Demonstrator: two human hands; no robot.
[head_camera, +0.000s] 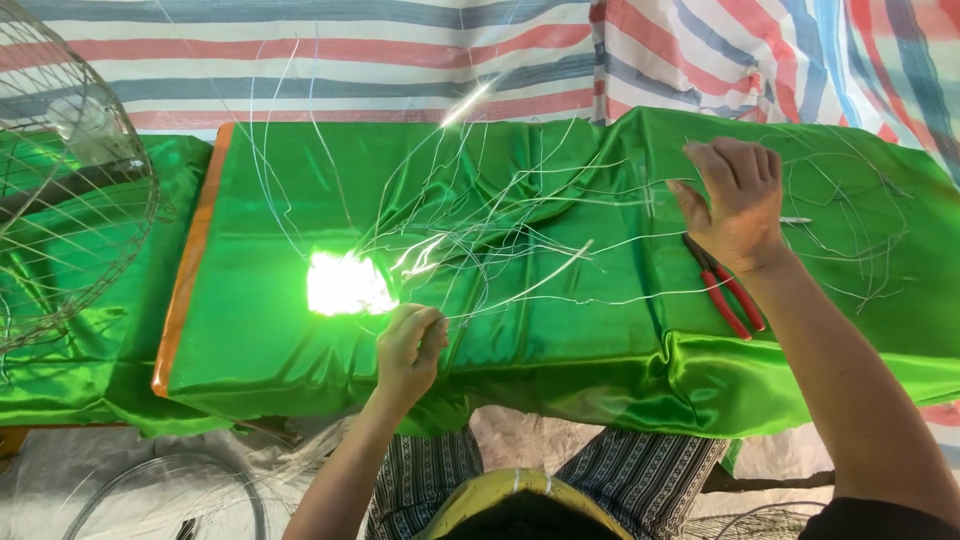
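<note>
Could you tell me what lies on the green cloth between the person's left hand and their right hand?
In the head view, thin loose wires stretch over the green cloth between the left hand and right hand; red-handled pliers lie under the right wrist.

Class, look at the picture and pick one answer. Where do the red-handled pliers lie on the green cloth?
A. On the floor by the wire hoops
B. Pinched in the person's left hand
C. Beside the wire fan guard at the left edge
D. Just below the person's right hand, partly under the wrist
D: the red-handled pliers lie on the green cloth right under the right hand, while the left hand pinches thin wires.
</note>
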